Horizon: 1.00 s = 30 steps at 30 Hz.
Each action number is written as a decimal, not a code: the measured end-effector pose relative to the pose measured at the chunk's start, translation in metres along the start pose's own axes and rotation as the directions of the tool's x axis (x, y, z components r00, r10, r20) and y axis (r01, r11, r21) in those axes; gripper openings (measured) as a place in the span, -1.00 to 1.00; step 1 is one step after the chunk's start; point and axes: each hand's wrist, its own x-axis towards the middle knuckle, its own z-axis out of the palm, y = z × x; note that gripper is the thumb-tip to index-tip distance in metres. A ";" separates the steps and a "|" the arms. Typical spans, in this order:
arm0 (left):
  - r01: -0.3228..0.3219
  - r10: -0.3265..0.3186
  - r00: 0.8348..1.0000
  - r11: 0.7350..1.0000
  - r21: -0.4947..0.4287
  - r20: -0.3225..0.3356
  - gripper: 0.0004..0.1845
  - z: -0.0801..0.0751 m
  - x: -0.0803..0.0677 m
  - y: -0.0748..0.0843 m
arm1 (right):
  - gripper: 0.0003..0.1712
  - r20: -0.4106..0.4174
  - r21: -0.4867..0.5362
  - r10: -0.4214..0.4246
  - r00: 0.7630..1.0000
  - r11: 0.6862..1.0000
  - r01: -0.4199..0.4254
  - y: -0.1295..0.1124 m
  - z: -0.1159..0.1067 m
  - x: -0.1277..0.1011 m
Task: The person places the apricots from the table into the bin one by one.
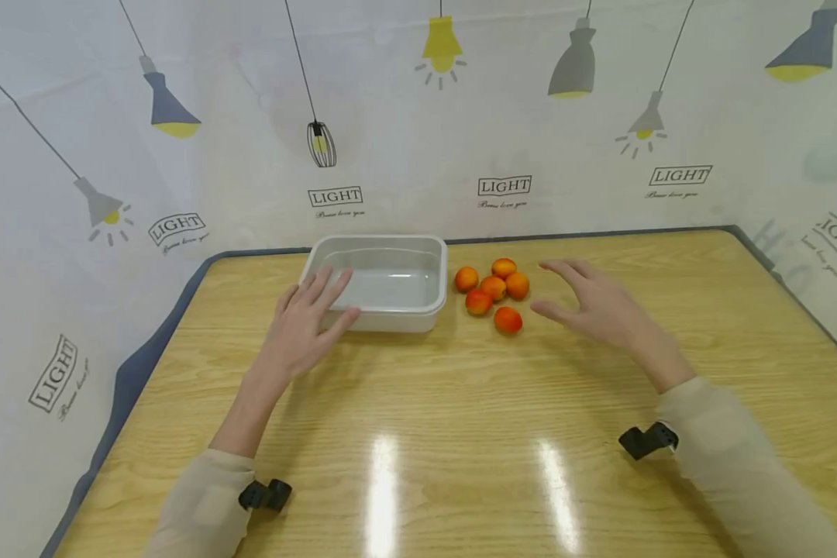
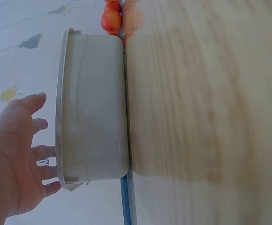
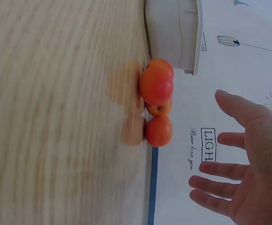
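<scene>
A pale grey rectangular tub (image 1: 390, 321) stands at the back of the table, its top uncovered. Over its near left corner my left hand (image 1: 301, 329) spreads its fingers; in the left wrist view they lie along the rim, and I cannot tell whether they touch it. Several orange-red round fruits (image 1: 479, 302) lie grouped to the right of the tub, one fruit (image 1: 508, 320) closer to me than the others. Just right of them hovers my right hand (image 1: 593, 306), thumb and fingers apart, with nothing in its grasp.
The wood-grain table (image 1: 446, 418) spreads out in front of both arms. Behind it hangs a white cloth (image 1: 404, 108) printed with lamps, also covering the left and right sides. Black wrist devices (image 1: 647, 440) sit on both sleeves.
</scene>
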 end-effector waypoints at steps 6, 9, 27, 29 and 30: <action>-0.017 0.016 0.999 0.999 -0.032 -0.027 -0.31 0.001 0.001 -0.001 | -0.11 0.053 0.004 -0.025 0.998 1.000 0.025 -0.006 0.009 0.005; -0.030 0.027 0.999 0.998 -0.057 -0.046 -0.36 0.002 0.001 -0.003 | -0.12 0.069 0.012 -0.046 0.997 0.999 0.045 -0.009 0.012 0.008; -0.028 0.017 0.998 0.987 -0.161 -0.069 -0.58 0.003 0.003 -0.002 | -0.36 0.123 0.048 -0.133 0.983 0.991 0.128 -0.015 0.033 0.021; -0.032 0.018 0.997 0.984 -0.175 -0.079 -0.60 0.003 0.003 -0.002 | -0.39 0.131 0.058 -0.134 0.982 0.990 0.128 -0.015 0.035 0.021; -0.033 0.018 0.996 0.983 -0.180 -0.084 -0.62 0.003 0.004 -0.001 | -0.40 0.136 0.061 -0.132 0.982 0.990 0.125 -0.015 0.036 0.022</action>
